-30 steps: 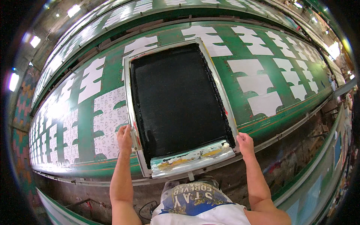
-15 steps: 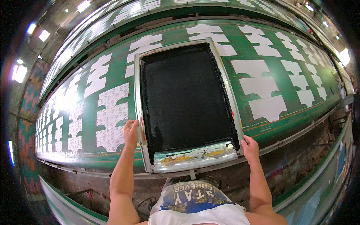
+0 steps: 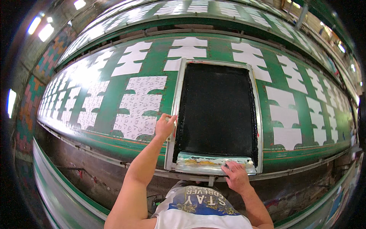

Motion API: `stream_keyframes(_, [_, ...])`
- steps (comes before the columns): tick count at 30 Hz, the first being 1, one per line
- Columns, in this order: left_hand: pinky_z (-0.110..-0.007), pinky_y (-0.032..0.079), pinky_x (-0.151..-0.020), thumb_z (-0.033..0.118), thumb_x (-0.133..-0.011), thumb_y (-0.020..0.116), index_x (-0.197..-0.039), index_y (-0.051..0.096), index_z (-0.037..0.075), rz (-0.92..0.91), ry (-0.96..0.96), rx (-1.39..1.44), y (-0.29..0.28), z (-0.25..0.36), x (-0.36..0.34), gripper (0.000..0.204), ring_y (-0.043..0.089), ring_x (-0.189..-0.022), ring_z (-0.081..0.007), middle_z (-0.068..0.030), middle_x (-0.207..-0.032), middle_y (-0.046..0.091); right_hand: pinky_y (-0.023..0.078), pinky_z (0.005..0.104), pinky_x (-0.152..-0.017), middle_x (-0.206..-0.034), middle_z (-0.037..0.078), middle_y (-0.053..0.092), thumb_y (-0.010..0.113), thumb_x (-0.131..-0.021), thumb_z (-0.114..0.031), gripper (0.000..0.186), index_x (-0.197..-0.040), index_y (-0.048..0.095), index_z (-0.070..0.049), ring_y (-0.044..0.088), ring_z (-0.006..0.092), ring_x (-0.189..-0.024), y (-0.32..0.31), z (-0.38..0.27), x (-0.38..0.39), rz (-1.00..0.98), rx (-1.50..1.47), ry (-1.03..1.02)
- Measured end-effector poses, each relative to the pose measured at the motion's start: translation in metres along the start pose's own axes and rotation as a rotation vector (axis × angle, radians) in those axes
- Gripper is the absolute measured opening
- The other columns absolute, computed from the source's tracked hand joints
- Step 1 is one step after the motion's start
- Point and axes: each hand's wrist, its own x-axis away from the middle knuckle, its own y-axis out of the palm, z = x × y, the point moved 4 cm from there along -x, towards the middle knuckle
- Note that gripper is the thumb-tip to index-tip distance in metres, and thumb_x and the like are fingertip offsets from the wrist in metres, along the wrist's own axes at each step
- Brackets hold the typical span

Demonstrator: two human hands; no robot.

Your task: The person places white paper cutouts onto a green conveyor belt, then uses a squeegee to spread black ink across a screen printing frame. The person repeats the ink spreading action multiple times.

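Note:
A screen-printing frame (image 3: 257,114) with pale metal rails lies on the long green table in front of me. Its mesh (image 3: 217,110) is coated black. Across the frame's near end rests a squeegee (image 3: 198,165), a wide pale bar smeared with yellow and dark ink. My left hand (image 3: 165,125) is closed round the left rail, near a small fitting there. My right hand (image 3: 237,176) has its fingers curled over the right part of the squeegee. What lies under the frame is hidden.
White cut fabric pieces lie in columns on the green table (image 3: 217,49); the printed pieces (image 3: 140,105) left of the frame bear a small pattern. A metal rail (image 3: 152,172) runs along the near edge. More long tables (image 3: 152,23) with pieces stand beyond.
My right hand has left the frame's right rail and taken hold of the squeegee. My left hand has stayed on the left rail. The view has turned, and the frame now appears further right.

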Motion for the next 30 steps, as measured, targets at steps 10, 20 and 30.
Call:
stream_keyframes(10, [-0.059,0.058,-0.095,0.027,-0.106,0.059,-0.128,0.067,0.014,-0.058,-0.036,-0.133,-0.010,0.006,0.008,0.027,0.076,-0.110,-0.0462,-0.0239,-0.113,0.079,0.052,0.0511,-0.108,-0.132,0.013,0.075,0.070,-0.084,0.000,0.054,-0.137,0.071,-0.009,0.070,0.0357,-0.124,-0.009,-0.016,-0.032,0.086,0.118,-0.045])
stream_keyframes(20, [-0.059,0.059,-0.093,0.028,-0.106,0.059,-0.129,0.066,0.010,-0.052,0.018,-0.104,-0.008,0.003,0.012,0.030,0.077,-0.108,-0.0466,-0.0244,-0.110,0.080,0.058,0.0491,-0.093,-0.115,0.011,0.078,0.075,-0.080,-0.005,0.043,-0.122,0.078,-0.013,0.075,0.0346,-0.109,0.007,-0.032,-0.080,-0.076,0.182,0.062])
stream_keyframes(30, [-0.061,0.056,-0.095,0.047,-0.110,0.055,-0.127,0.069,0.012,-0.023,-0.033,-0.116,-0.009,0.012,0.008,0.041,0.074,-0.110,-0.0517,-0.0295,-0.113,0.078,0.059,0.0540,-0.090,-0.101,0.018,0.079,0.087,-0.082,-0.018,0.027,-0.105,0.074,-0.011,0.076,0.0429,-0.104,-0.033,0.048,-0.195,-0.716,0.016,0.190])
